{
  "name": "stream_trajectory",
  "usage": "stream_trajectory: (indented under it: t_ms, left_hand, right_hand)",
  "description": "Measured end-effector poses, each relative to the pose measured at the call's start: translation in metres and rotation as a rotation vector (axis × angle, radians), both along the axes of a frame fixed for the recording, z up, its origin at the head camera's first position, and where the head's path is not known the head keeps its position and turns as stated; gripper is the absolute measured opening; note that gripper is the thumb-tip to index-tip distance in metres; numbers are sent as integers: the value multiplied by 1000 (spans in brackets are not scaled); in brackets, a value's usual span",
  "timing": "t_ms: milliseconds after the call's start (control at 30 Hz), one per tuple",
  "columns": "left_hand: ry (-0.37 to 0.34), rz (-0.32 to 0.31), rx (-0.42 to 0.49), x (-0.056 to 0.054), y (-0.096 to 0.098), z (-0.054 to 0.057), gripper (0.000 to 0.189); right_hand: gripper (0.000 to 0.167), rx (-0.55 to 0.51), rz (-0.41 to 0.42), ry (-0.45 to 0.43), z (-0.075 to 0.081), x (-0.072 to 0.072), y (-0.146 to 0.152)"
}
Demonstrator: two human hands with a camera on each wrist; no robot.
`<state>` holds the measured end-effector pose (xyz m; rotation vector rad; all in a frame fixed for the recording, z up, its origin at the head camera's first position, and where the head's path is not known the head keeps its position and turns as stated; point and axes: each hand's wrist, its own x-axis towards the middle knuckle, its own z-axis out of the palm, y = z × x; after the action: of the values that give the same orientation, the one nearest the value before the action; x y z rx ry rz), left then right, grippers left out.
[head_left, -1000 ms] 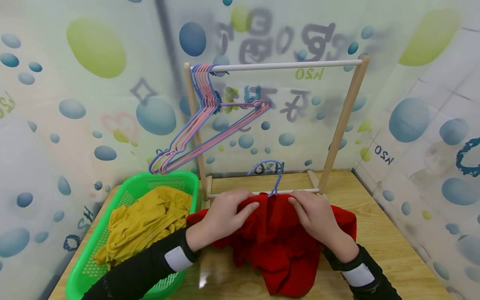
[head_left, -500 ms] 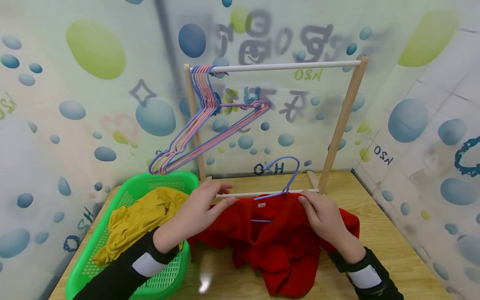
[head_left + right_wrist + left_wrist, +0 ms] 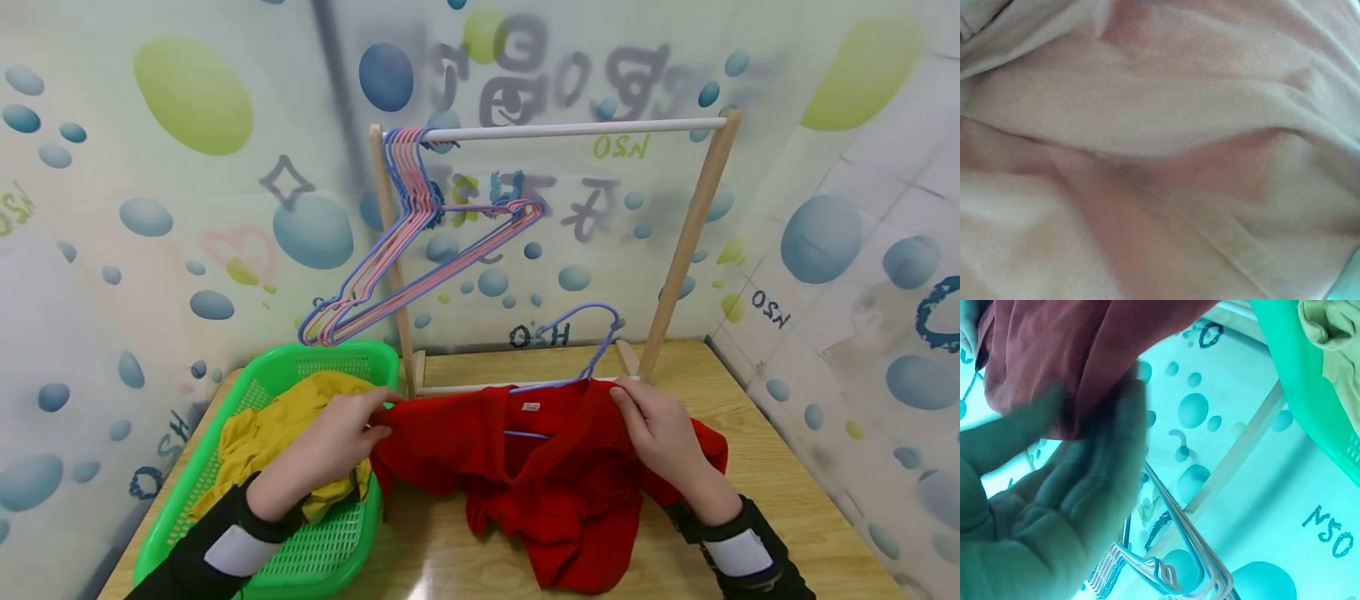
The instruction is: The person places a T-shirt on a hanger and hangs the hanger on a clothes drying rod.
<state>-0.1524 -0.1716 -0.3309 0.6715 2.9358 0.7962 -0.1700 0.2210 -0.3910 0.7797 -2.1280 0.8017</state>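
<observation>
A red V-neck top (image 3: pixel 547 467) with a small white label inside its neck hangs from a blue hanger (image 3: pixel 600 350), whose hook rises above the collar. My left hand (image 3: pixel 337 446) pinches the top's left shoulder or sleeve end between thumb and fingers. In the left wrist view, the cloth (image 3: pixel 1085 356) lies between that thumb and the fingers. At the other shoulder, my right hand (image 3: pixel 663 437) grips the fabric beside the hanger, thumb in front. Most of the hanger is hidden inside the top. Pale-looking folds of cloth (image 3: pixel 1147 119) fill the right wrist view.
A green basket (image 3: pixel 352 550) with yellow clothing (image 3: pixel 300 417) stands at left, under my left forearm. Behind the top is a wooden rack with a white rod (image 3: pixel 577 130). Several pink and blue hangers (image 3: pixel 412 217) crowd its left end. Everything stands on a wooden table (image 3: pixel 795 517).
My left hand has let go near the collar, moved left and taken the top's left end. The collar has spread open, and the hanger's hook has shifted right. My right hand keeps its grip.
</observation>
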Motion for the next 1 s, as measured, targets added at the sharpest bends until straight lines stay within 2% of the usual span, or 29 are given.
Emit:
stream_trajectory:
  t_ms: [167, 300, 467, 700, 867, 933, 1000]
  left_hand:
    - [134, 7, 58, -4, 1, -2, 17]
    - [184, 17, 103, -9, 3, -2, 15]
    - [178, 39, 104, -14, 6, -6, 14]
    - [151, 28, 73, -16, 11, -13, 12]
    - [39, 16, 9, -13, 15, -14, 13]
    - [38, 11, -15, -11, 16, -13, 9]
    - [71, 12, 6, -10, 18, -11, 25]
  right_hand:
    - [26, -22, 13, -37, 2, 0, 8]
    - [20, -44, 39, -73, 3, 1, 14]
    - [21, -85, 41, -73, 5, 4, 19]
    - [21, -120, -4, -54, 8, 5, 24]
    - [20, -126, -6, -25, 8, 3, 24]
    - [21, -123, 1, -13, 7, 3, 22]
    - [24, -113, 6, -6, 7, 2, 21]
